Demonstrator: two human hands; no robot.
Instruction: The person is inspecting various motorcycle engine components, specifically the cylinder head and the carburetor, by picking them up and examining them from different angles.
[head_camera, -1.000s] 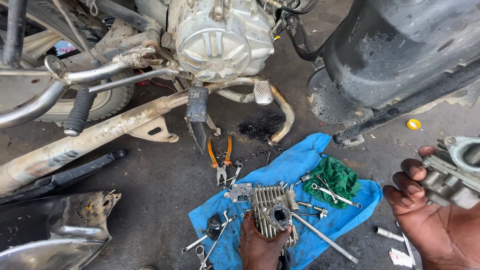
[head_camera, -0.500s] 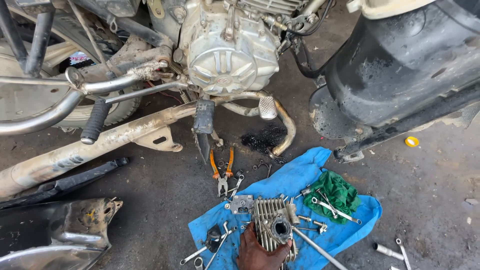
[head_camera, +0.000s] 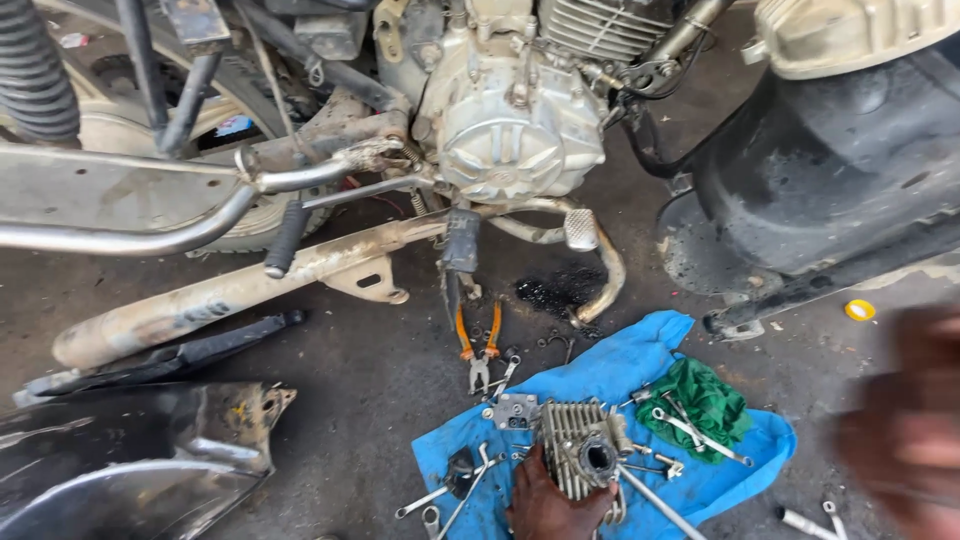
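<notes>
While crouched over a blue cloth (head_camera: 620, 370) on the oily floor, left hand (head_camera: 548, 505) down on the finned cylinder head (head_camera: 585, 458), fingers curled around its near edge in a grasp. Head lying flat on the cloth, just beside a small square metal part (head_camera: 517, 410) and a green rag (head_camera: 700, 400). Right hand (head_camera: 905, 430) raised at the frame's right edge, blurred; cannot tell whether clenched or loose. Orange-handled pliers (head_camera: 478, 345) on the floor beyond the cloth, below the motorcycle engine (head_camera: 510, 120). Spanners (head_camera: 440, 495) scattered left of the hand.
</notes>
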